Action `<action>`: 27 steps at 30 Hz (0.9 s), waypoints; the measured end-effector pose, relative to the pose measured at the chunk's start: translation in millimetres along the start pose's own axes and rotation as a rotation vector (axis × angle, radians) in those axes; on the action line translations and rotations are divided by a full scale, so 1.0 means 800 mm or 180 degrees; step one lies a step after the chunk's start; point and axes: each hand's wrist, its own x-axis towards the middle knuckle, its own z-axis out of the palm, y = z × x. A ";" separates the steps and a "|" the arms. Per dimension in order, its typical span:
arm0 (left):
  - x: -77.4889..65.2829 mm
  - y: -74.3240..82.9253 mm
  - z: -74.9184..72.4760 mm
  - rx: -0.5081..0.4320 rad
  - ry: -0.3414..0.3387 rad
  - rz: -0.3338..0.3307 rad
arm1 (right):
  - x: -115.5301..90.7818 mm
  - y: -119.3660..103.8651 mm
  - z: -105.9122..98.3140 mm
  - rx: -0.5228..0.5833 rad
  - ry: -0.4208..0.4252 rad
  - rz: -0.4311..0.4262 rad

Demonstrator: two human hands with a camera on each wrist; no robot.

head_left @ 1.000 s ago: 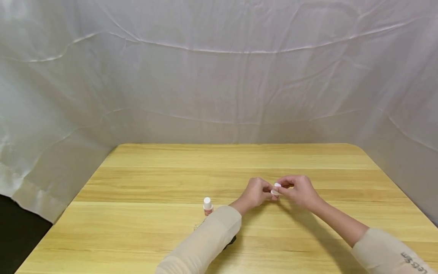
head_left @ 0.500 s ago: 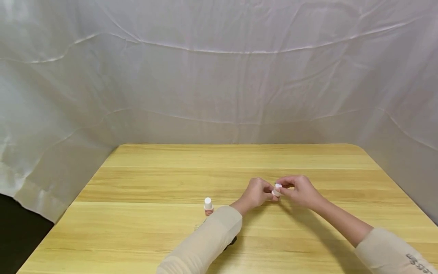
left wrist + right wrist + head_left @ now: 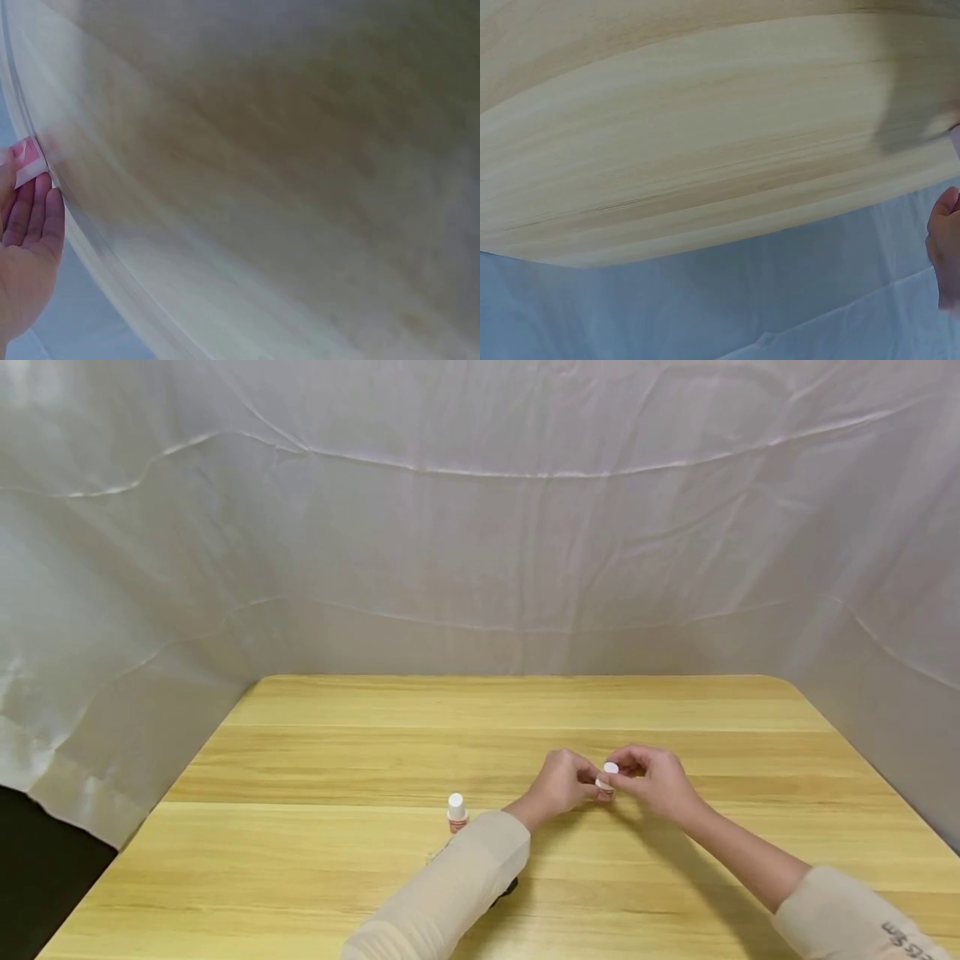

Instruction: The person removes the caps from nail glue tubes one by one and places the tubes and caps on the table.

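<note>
My left hand (image 3: 560, 782) grips a small bottle (image 3: 605, 784) with a white cap and a pinkish-red label, right of the table's middle. In the left wrist view the pink-and-white bottle (image 3: 28, 159) shows between thumb and fingers at the left edge. My right hand (image 3: 658, 781) pinches the white cap (image 3: 611, 767) on top between thumb and fingers. Only part of the right hand (image 3: 946, 244) enters the right wrist view. A second, similar bottle (image 3: 457, 814), white-capped with a reddish label, stands upright left of my left forearm, its base partly hidden by the sleeve.
A wooden table (image 3: 337, 760) lies under both hands. A dark object (image 3: 507, 890) peeks out from beneath the left sleeve (image 3: 450, 885), and a small pale-patterned item (image 3: 435, 857) shows on its other side; neither can be made out. Pale curtains (image 3: 480, 552) hang behind the table.
My right fingers have shifted slightly around the white cap, leaving its top more exposed. The left hand and the standing bottle have stayed almost in place.
</note>
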 end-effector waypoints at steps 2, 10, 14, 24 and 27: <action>0.000 0.000 0.001 0.0010 0.0013 0.0014 | 0.000 0.000 0.001 -0.0007 0.0049 0.0065; -0.001 0.001 0.002 -0.0019 0.0074 -0.0038 | -0.003 -0.005 0.003 -0.0048 0.0241 0.0187; -0.001 0.003 0.002 -0.0003 0.0049 -0.0048 | -0.004 -0.007 0.002 -0.0111 0.0288 0.0152; 0.001 0.005 0.000 0.0112 0.0032 0.0048 | -0.003 -0.006 -0.001 -0.0235 0.0196 0.0099; 0.001 0.005 0.000 0.0079 0.0018 0.0031 | -0.003 -0.004 -0.001 -0.0256 0.0143 0.0073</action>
